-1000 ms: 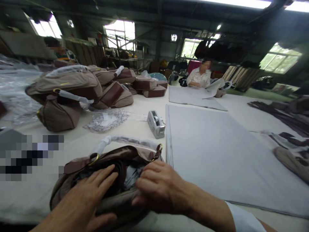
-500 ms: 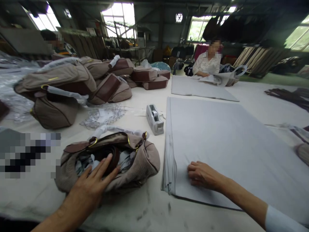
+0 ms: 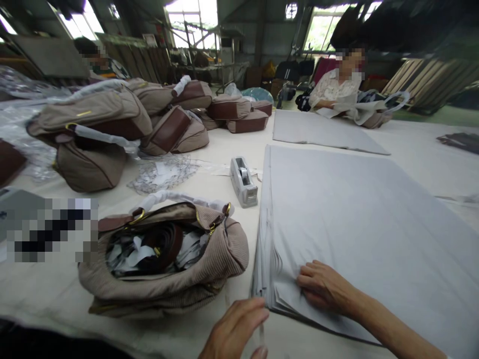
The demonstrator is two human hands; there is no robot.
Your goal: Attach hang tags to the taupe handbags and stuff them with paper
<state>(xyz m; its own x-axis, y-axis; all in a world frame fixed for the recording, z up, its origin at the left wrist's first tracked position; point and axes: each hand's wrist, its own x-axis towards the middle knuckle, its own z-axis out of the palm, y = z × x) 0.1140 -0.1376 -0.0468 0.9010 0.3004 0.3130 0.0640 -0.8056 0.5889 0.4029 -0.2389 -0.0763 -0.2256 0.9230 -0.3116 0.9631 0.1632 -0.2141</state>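
My right hand (image 3: 325,288) is on the near left part of a thick stack of grey paper sheets (image 3: 348,209). Its fingers are curled and pressed together, gripping the top sheets, which wrinkle around it and fan apart at the corner. My left hand (image 3: 237,326) is just left of that corner, fingers stretched out and thumb apart, holding nothing. To its left stands an unzipped taupe ribbed handbag (image 3: 228,249), with a wrapped handle. A coiled dark brown strap (image 3: 172,247) and crumpled pale paper (image 3: 136,254) show inside the bag.
A grey tape dispenser (image 3: 244,184) stands behind the handbag. Several taupe and brown bags (image 3: 93,117) pile up at the back left, beside clear plastic (image 3: 41,154). Another stack of sheets (image 3: 322,130) lies further back, where a co-worker (image 3: 337,89) handles a bag.
My left hand has left the handbag opening and moved right to the paper stack's corner. Under my right hand, the top sheets have wrinkled and their edges have lifted apart.
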